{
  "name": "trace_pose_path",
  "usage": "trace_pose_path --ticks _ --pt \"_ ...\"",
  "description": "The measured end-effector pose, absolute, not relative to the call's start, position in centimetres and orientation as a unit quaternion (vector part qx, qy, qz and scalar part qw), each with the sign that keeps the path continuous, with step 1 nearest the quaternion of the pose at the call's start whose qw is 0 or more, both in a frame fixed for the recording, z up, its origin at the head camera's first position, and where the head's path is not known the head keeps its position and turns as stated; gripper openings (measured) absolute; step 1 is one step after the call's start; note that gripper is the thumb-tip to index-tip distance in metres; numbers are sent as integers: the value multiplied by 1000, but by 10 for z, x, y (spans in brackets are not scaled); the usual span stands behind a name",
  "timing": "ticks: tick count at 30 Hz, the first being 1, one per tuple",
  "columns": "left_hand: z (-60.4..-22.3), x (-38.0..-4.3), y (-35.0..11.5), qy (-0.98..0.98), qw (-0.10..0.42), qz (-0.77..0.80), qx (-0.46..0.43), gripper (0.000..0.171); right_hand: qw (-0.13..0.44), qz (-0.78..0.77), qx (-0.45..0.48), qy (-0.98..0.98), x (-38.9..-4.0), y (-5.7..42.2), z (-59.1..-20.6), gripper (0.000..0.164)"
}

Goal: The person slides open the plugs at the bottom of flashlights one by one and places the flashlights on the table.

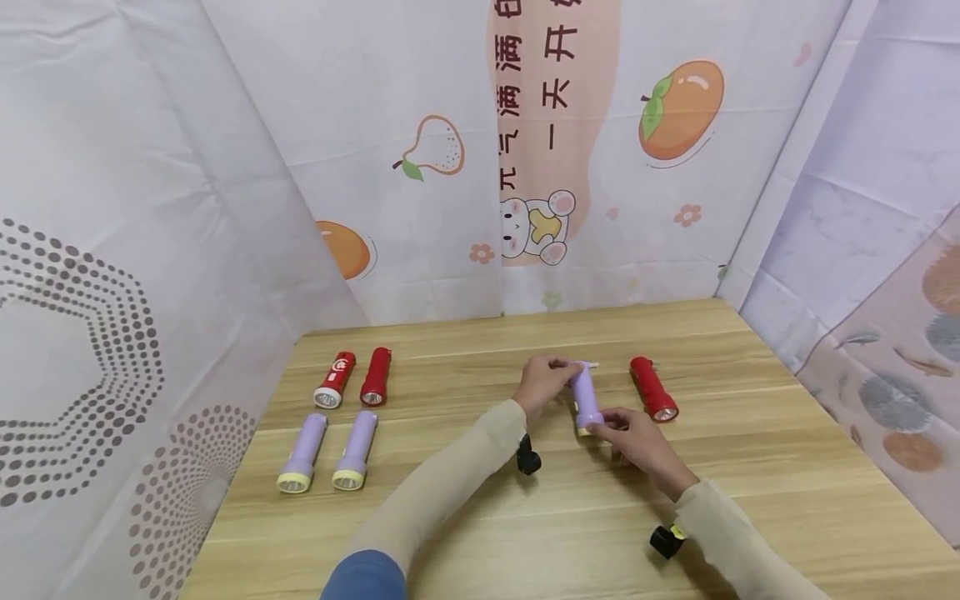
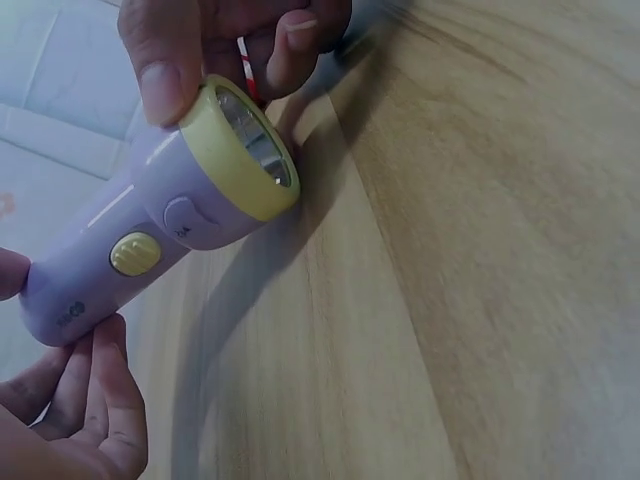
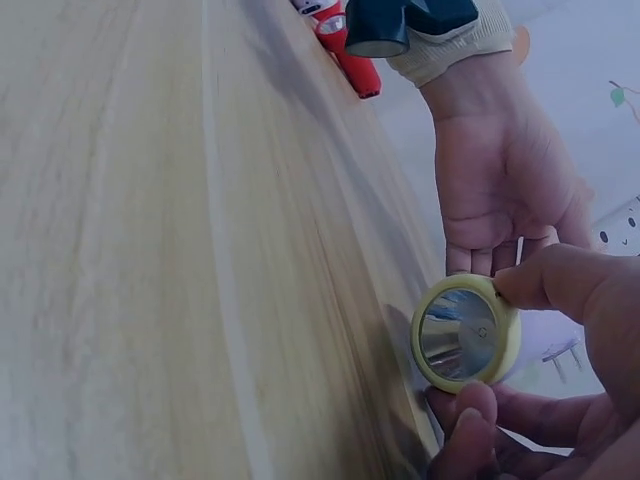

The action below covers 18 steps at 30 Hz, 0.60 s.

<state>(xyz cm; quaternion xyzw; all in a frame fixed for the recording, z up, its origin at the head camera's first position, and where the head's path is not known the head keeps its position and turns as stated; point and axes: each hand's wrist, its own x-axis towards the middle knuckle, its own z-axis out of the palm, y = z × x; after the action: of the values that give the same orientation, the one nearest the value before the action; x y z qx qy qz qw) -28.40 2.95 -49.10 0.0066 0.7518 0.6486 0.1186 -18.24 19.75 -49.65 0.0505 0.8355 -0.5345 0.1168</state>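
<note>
Between both hands is a purple flashlight (image 1: pixel 583 398) with a yellow head ring and a yellow switch (image 2: pixel 135 254). My left hand (image 1: pixel 543 383) pinches its tail end, thumb on one side and fingers on the other. At the lens end, my right hand (image 1: pixel 637 437) grips the yellow ring (image 3: pixel 505 340) between thumb and fingers. Metal plug prongs (image 3: pixel 568 355) stick out near the tail in the right wrist view. In the left wrist view the flashlight is tilted over the wood, casting a shadow. A red flashlight (image 1: pixel 654 389) lies just right of the hands.
On the left of the wooden table (image 1: pixel 450 367) lie a red flashlight with a white head (image 1: pixel 334 380) and an all-red flashlight (image 1: pixel 377 377). Two purple flashlights (image 1: pixel 303 454) (image 1: pixel 356 450) lie in front of them. Printed cloth walls (image 1: pixel 420 275) border the back and sides.
</note>
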Motion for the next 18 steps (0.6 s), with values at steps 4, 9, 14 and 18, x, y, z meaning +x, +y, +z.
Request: trace_pose_path --ticks 4,9,14,18 --pt "-492 -286 30 752 118 649 4 23 106 -527 51 842 -183 197 -497 65" --pt "-494 -288 32 754 116 647 5 23 93 -512 53 852 -183 198 -497 65" --pt "-494 -289 37 752 116 649 -1 22 84 -499 58 860 -184 201 -498 64" --pt "-494 -291 41 749 113 652 -2 22 73 -492 61 866 -184 202 -497 64"
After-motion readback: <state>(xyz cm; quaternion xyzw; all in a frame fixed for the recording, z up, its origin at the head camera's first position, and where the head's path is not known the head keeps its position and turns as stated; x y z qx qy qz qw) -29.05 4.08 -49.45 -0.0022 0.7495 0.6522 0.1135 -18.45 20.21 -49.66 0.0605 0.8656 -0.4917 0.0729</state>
